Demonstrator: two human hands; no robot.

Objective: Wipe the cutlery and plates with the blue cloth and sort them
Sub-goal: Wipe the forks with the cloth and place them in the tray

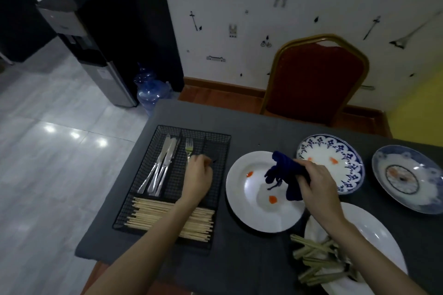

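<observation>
My left hand reaches into the black wire cutlery tray and holds the handle of a fork lying in its middle compartment. Knives lie in the left compartment and wooden chopsticks fill the front one. My right hand grips the dark blue cloth above a white plate that carries orange stains. At the near right, a second white plate holds several pieces of cutlery.
A blue-patterned plate with orange stains and a blue-and-white dish sit at the far right of the grey tablecloth. A red chair stands behind the table. The table's left edge drops to tiled floor, where a water bottle stands.
</observation>
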